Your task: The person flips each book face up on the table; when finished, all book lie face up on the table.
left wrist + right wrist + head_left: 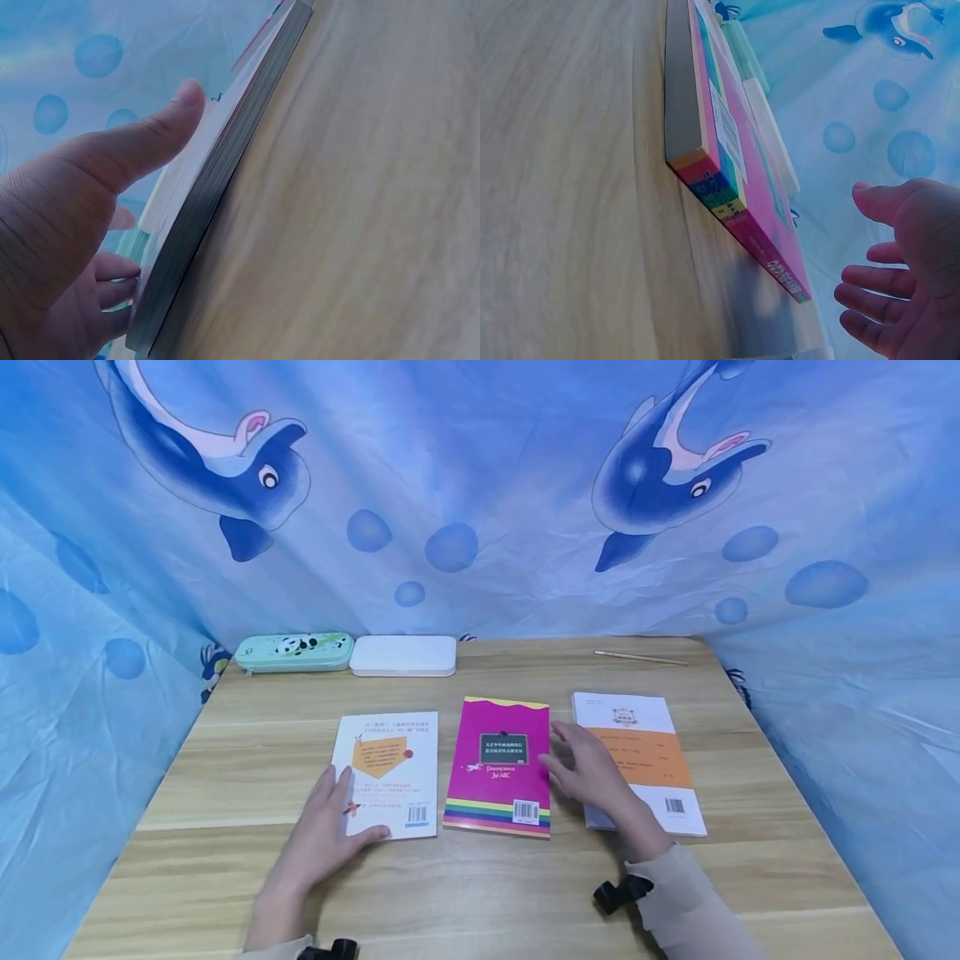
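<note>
Three books lie in a row on the wooden table. At the left is a white book (393, 777) with an orange pentagon. My left hand (318, 827) is at its left side, fingers by the edge and thumb extended over the lower part. In the left wrist view the page edges of this white book (202, 195) show beside my hand (67, 210). A pink book (498, 777) with a striped lower band lies in the middle. My right hand (592, 768) hovers by its right edge, fingers loosely spread, partly over a white-and-orange book (652, 760). In the right wrist view nothing is held.
Along the back edge of the wooden table (510, 893) lie a green panda pencil case (296, 653) and a white case (403, 656). A thin brown stick (641, 657) lies at the back right. A blue dolphin-print curtain (480, 468) surrounds the table.
</note>
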Available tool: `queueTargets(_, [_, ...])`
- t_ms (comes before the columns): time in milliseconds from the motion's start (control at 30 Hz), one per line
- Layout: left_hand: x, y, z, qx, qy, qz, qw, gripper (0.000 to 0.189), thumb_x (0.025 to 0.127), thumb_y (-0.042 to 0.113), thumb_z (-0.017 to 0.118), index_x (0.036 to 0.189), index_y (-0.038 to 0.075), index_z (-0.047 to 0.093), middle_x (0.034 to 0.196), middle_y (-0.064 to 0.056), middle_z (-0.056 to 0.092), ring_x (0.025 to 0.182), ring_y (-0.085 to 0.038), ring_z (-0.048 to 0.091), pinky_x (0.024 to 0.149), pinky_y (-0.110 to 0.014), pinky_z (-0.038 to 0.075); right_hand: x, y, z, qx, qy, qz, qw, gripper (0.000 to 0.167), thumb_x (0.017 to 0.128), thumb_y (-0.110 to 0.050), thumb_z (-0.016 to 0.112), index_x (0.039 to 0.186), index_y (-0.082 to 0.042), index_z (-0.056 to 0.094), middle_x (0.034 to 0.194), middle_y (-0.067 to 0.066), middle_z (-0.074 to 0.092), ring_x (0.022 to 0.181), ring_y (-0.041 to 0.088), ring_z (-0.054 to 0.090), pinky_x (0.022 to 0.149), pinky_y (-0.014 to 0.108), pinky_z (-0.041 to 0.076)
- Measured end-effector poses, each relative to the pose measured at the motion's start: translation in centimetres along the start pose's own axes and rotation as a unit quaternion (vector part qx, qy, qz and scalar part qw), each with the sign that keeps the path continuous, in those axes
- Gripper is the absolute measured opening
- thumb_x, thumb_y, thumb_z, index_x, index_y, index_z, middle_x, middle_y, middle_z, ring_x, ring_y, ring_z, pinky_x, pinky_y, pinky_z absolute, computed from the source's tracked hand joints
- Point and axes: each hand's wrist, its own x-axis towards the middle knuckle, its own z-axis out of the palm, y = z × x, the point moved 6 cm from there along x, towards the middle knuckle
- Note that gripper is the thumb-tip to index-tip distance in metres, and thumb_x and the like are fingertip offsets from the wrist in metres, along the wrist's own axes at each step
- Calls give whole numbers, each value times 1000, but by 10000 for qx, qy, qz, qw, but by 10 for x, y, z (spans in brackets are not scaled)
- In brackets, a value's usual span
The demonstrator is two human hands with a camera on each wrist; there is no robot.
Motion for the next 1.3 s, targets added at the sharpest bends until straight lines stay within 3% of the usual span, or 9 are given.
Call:
queueTargets(133, [-1, -4, -3, -77, 94, -115, 9999, 138, 66, 76, 79, 160, -1, 15, 164, -29, 13, 147, -52, 19, 115, -67, 25, 3, -4, 5, 89, -3, -16, 10000, 65, 94, -32, 73, 149, -7, 48, 144, 13, 56, 132, 33, 53, 104, 54, 49])
queueTargets(333, [-2, -8, -3, -309, 203, 42, 9993, 144, 55, 74, 86, 162, 5, 18, 165, -22, 16, 146, -46, 24, 115, -65, 27, 13, -7, 11, 190, -104, 95, 9997, 66, 95, -34, 71, 150, -5, 47, 146, 13, 53, 134, 34, 50, 105, 54, 48])
queueTargets(567, [-4, -13, 0, -427, 72, -36, 9991, 141, 56, 71, 87, 161, 4, 21, 167, -22, 10, 149, -47, 17, 115, -65, 26, 27, -11, 19, 367, -241, 25, 9990, 66, 95, -33, 71, 149, -4, 47, 145, 16, 53, 131, 33, 51, 105, 55, 48])
queueTargets(867, [2, -7, -3, -228, 316, 99, 9992, 138, 56, 74, 85, 159, 3, 27, 165, -25, 17, 144, -49, 24, 113, -64, 29, 47, -23, 29, 318, -402, -99, 9986, 65, 97, -39, 68, 150, -7, 48, 142, 15, 57, 132, 34, 52, 107, 53, 46])
queueTargets(1167, [8, -3, -1, -275, 283, -46, 9992, 134, 57, 74, 85, 159, 5, 31, 166, -23, 16, 146, -46, 22, 114, -63, 30, 65, -37, 46, 343, -727, -155, 9966, 65, 97, -39, 68, 151, -8, 47, 143, 13, 56, 131, 29, 53, 106, 49, 48])
queueTargets(1300, [10, -3, 1, -334, 283, 46, 9990, 128, 62, 70, 85, 158, 5, 32, 166, -23, 15, 147, -47, 21, 115, -63, 28, 76, -43, 54, 328, -798, -298, 9958, 63, 98, -37, 67, 149, -5, 49, 133, 13, 61, 123, 27, 59, 102, 46, 52])
